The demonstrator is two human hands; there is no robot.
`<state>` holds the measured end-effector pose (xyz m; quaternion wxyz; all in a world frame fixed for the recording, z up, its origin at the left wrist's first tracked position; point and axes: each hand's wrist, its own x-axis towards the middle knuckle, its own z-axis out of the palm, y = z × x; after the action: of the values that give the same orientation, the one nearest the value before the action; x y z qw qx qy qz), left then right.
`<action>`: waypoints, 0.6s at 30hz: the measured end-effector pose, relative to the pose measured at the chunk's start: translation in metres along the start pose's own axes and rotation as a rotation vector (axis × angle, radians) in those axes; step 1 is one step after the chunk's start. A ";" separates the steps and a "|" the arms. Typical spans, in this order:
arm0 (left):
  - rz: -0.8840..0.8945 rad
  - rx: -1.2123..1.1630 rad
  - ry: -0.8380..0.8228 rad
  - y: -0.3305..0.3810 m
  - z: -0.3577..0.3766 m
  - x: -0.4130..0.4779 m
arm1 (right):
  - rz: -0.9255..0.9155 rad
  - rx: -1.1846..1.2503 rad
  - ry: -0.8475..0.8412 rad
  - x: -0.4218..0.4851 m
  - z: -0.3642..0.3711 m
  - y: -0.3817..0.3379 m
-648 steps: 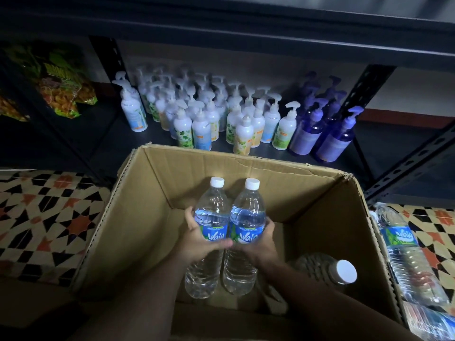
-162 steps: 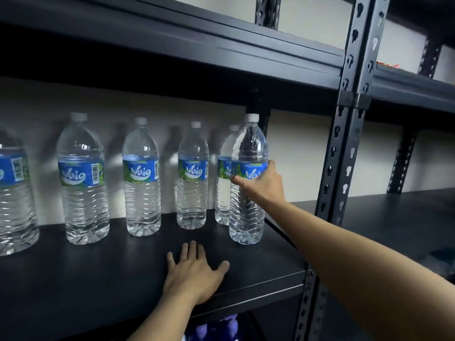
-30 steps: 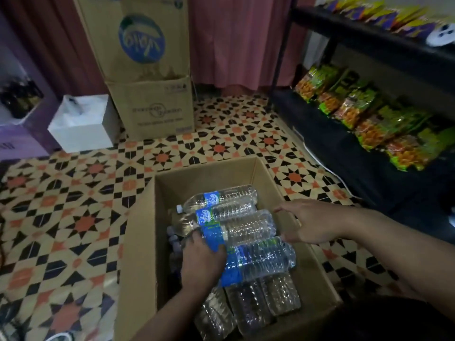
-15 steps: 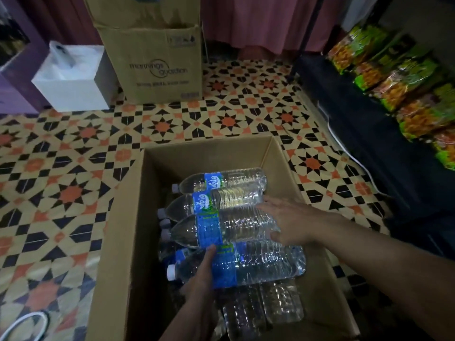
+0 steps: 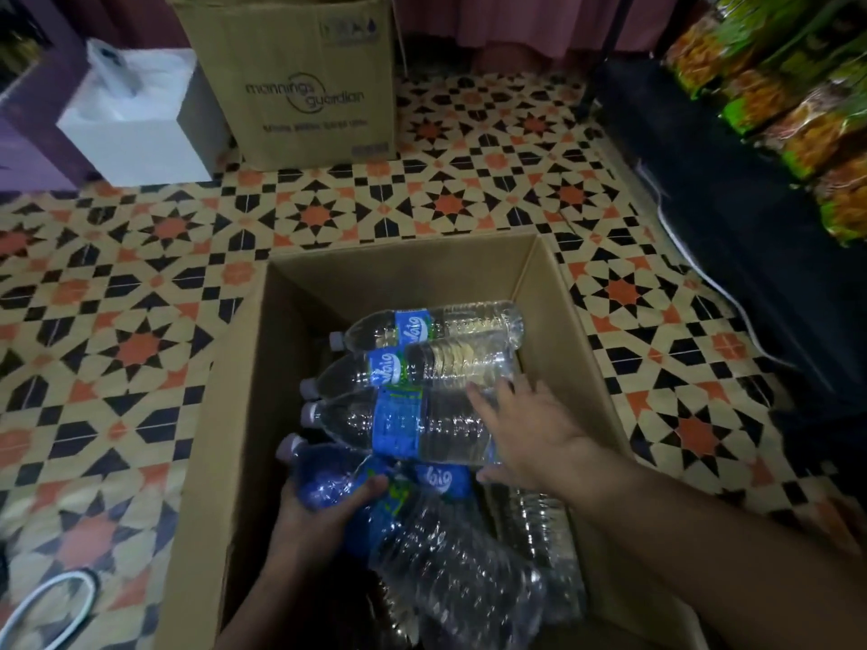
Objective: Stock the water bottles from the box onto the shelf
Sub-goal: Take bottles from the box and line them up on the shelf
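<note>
The left hand [image 5: 313,518] has its fingers curled round the shoulder of a tilted bottle [image 5: 436,570] at the box's [image 5: 244,415] near end. The right hand [image 5: 528,433] has its fingers spread over a flat bottle [image 5: 399,426] mid-box, with the thumb on its near side. Two far bottles [image 5: 469,319] lie beyond.

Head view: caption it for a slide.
Left hand grips a bottle in the box; right hand rests on a second bottle.

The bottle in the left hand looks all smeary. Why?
Head view: the bottle that the left hand grips is motion-blurred; the box is dim and shadowed inside; the floor tiles bend at the wide-angle edges.
</note>
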<state>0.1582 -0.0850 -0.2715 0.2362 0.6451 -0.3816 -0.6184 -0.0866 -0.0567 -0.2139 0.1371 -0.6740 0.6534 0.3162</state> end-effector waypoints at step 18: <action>-0.189 -0.054 0.053 -0.005 0.007 -0.021 | 0.068 0.573 -0.503 0.000 0.014 -0.012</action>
<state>0.1540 -0.0646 -0.2634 0.2041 0.6878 -0.2957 -0.6307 -0.0788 -0.0465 -0.2274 0.4654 -0.4877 0.6831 0.2808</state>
